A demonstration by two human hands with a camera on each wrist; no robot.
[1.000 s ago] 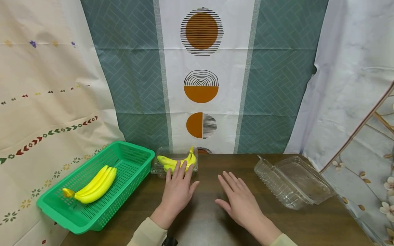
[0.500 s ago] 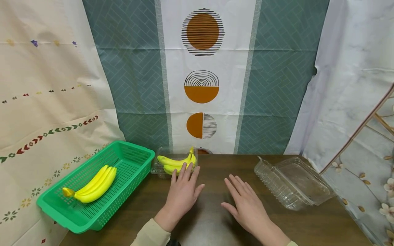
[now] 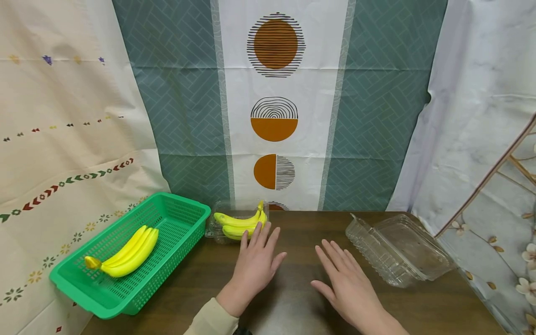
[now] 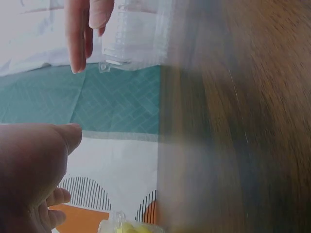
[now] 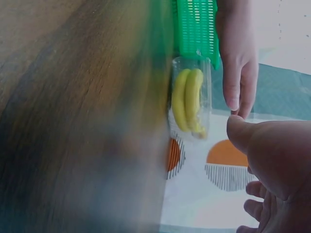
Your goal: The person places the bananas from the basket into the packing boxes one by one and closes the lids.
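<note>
My left hand [image 3: 256,267] hovers over the table with fingers spread and nothing in it. Its fingertips overlap the lower right of a banana bunch [image 3: 238,219] in the head view. That bunch lies in a clear plastic clamshell box [image 3: 212,230] at the back of the table. To the right, my right hand [image 3: 349,284] is held out with straight fingers, also holding nothing. It is nearest to a second clear clamshell [image 3: 412,246], which lies with its lid folded back. Both hands [image 5: 238,63] appear above the tabletop in the wrist views.
A green plastic basket [image 3: 184,211] stands at the left, with another banana bunch [image 3: 125,253] inside it. The dark wooden table [image 3: 299,223] meets a patterned cloth [image 3: 372,139] at the back. More cloth hangs on both sides.
Both hands have drifted to the right, the right one also slightly toward me. Their fingers remain extended. The basket, the bananas and the two clamshells have stayed put.
</note>
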